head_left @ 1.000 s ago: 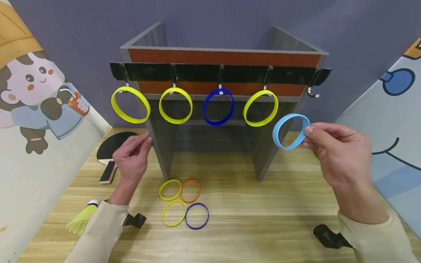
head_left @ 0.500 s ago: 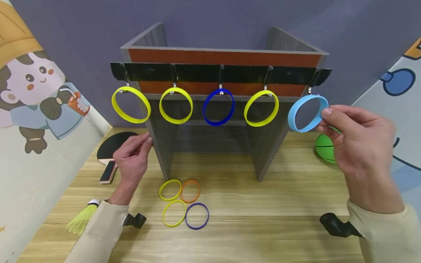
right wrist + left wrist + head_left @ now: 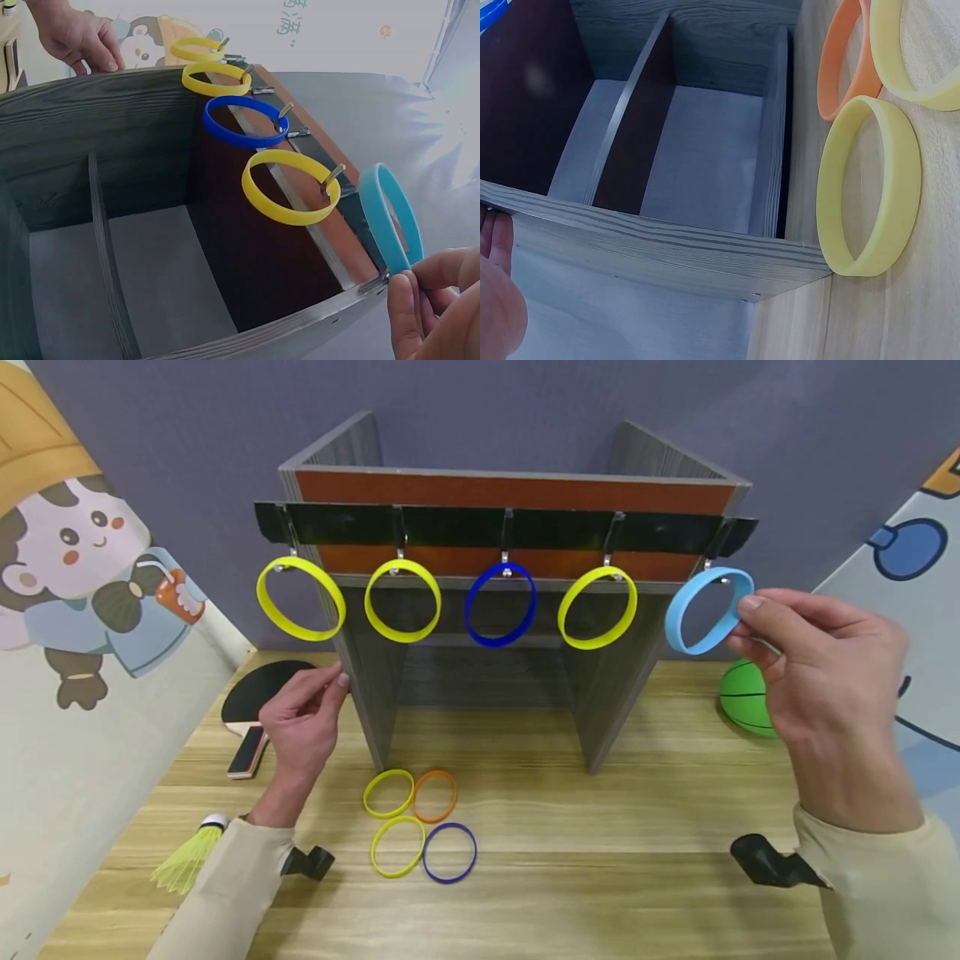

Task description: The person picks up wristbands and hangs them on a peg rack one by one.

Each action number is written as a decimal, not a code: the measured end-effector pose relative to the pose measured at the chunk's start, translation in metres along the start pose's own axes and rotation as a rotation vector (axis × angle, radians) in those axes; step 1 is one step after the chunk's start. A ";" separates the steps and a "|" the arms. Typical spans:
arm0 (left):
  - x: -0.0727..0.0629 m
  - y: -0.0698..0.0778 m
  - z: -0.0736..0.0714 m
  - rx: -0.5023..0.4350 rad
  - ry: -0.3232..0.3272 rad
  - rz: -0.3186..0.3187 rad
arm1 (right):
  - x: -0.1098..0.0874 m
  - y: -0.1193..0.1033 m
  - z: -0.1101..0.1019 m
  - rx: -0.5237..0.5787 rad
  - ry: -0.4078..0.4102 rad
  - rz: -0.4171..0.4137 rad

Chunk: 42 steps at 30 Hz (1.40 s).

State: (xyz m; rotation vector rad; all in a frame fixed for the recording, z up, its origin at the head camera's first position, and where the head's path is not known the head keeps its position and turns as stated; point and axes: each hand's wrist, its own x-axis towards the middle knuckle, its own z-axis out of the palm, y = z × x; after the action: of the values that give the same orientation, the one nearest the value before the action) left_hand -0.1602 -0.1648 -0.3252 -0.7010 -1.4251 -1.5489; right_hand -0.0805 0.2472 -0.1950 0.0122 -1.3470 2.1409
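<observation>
A right hand [image 3: 832,668] pinches a light-blue flat-banded ring [image 3: 675,618] at the black rail's [image 3: 453,527] rightmost metal hook [image 3: 724,581]; the left hand [image 3: 303,718], partly curled, touches the grey wood-grain shelf [image 3: 375,668], any grip unclear.

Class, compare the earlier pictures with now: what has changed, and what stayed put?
The right hand moved the light blue band up and rightward to the rightmost hook, whose tip now shows inside it. The green ball has come into clear view. Nothing was let go; the band is still pinched. Unchanged: the left hand at the rack, the four hung bands and the four loose bands.
</observation>
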 end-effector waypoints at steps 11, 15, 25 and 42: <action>-0.008 -0.025 -0.011 0.013 0.015 0.005 | 0.008 0.013 -0.005 -0.011 0.057 0.072; -0.008 -0.026 -0.012 0.017 0.015 0.013 | 0.006 0.014 -0.008 -0.002 0.050 0.102; -0.007 -0.022 -0.009 0.018 0.016 -0.002 | -0.003 0.022 -0.012 -0.035 0.028 0.118; -0.001 0.000 0.000 0.012 0.008 -0.013 | -0.033 0.084 -0.016 0.025 -0.213 0.139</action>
State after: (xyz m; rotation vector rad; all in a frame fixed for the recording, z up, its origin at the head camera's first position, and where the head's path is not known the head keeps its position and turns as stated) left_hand -0.1600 -0.1644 -0.3265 -0.6792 -1.4342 -1.5502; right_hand -0.0896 0.2193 -0.2817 0.1651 -1.4781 2.3264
